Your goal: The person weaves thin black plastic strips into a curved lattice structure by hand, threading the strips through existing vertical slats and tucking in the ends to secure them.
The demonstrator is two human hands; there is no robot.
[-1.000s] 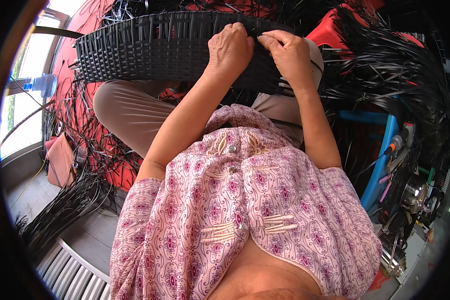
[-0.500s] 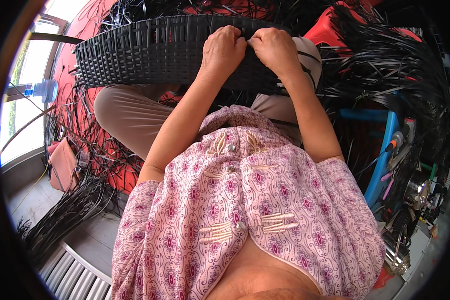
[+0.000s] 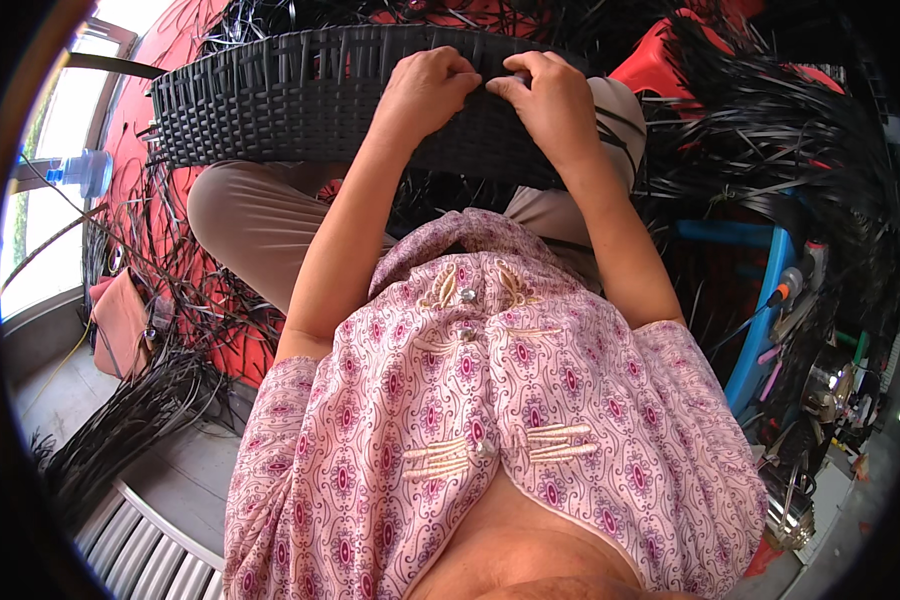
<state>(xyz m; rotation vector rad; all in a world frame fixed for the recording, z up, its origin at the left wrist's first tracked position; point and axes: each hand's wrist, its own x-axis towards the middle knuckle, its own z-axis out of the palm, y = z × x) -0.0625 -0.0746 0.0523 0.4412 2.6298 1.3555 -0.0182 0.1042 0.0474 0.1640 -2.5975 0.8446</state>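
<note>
A long, curved panel of woven black strips (image 3: 260,115) lies across my lap, its upper part more loosely woven than the rest. My left hand (image 3: 422,92) rests over the panel's middle with fingers curled and thumb pressed to the forefinger; whatever is between them is too dark to make out. Close beside it, my right hand (image 3: 553,105) is also at the panel, thumb and bent forefinger a little apart, no object visible between them. The other fingers of the right hand are partly hidden. A small gap separates the two hands.
Loose black strips (image 3: 770,140) heap up at the right, next to a red plastic stool (image 3: 650,65). A blue plastic frame (image 3: 755,330) holds tools. At left are a clear bottle (image 3: 95,173), a pink bag (image 3: 122,330) and another strip bundle (image 3: 140,410).
My left hand has shifted left, away from the right one. The right thumb and forefinger have parted. The woven panel has barely moved.
</note>
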